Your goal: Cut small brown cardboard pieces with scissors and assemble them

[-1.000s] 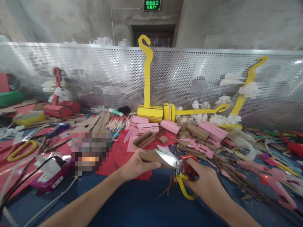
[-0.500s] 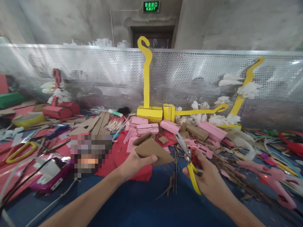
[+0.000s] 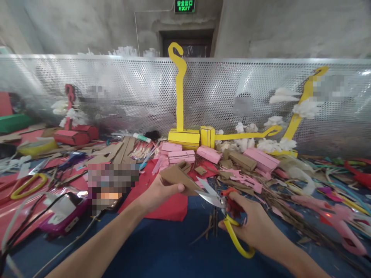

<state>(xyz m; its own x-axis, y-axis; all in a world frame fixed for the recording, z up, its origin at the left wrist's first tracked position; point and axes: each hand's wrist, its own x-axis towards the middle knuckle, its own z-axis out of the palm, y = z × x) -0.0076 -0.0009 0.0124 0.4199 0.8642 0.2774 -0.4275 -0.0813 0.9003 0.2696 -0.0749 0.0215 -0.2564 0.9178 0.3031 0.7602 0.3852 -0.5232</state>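
My left hand (image 3: 158, 193) is closed on a piece of brown cardboard (image 3: 176, 177), its thumb lying along the near face. In my right hand (image 3: 249, 220) is a pair of scissors (image 3: 223, 204) with yellow and red handles. Their blades are spread and point left, at the right corner of the cardboard; whether they touch it I cannot tell. Just beyond the cardboard lie small pink boxes (image 3: 181, 156) and a sheet of red paper (image 3: 169, 208).
A yellow hook-topped stand (image 3: 180, 96) rises at the back before a perforated metal panel (image 3: 139, 92). To the right are thin brown strips (image 3: 290, 227) and a pink glue gun (image 3: 333, 220). On the left are a purple power strip (image 3: 62, 220) and yellow-handled scissors (image 3: 29, 185).
The scissors have swung left and their blades have spread wider, close to the cardboard's corner. My left hand has tilted the cardboard and shifted it slightly left.
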